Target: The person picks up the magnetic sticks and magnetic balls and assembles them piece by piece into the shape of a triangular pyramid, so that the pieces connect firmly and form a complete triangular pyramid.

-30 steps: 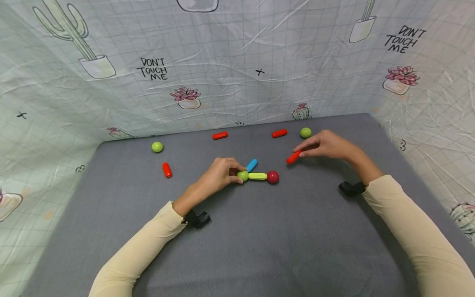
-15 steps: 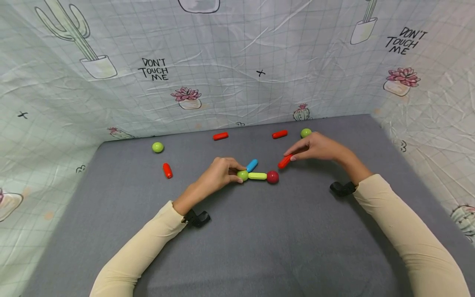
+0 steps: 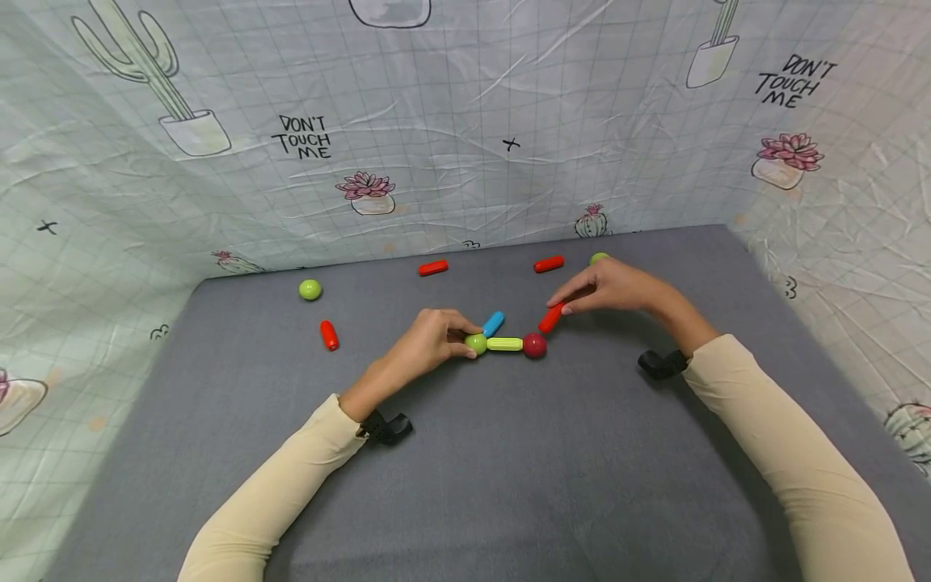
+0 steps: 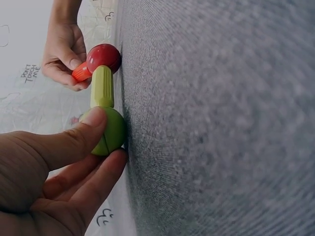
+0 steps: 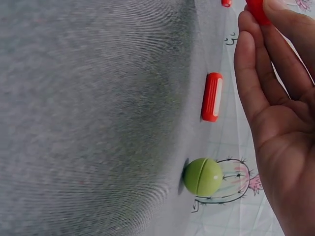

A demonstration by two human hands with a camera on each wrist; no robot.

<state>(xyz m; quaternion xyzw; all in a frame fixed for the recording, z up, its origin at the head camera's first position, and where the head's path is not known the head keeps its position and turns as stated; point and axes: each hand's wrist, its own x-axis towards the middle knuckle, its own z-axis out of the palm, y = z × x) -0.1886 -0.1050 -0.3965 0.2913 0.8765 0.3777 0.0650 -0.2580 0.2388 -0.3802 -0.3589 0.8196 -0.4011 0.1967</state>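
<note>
over grey cloth, hands pinch green ball (left) and red stick (right).

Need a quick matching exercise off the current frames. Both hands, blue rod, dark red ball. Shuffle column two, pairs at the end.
Column one
1. left hand
2. right hand
3. blue rod
4. dark red ball

Column two
A. at the end of the yellow-green rod farther from the left hand
B. pinches a red rod
C. lies slanted in the head view, touched by neither thumb
D. pinches a green ball

Pairs: 1-D, 2-B, 3-C, 4-A
</note>
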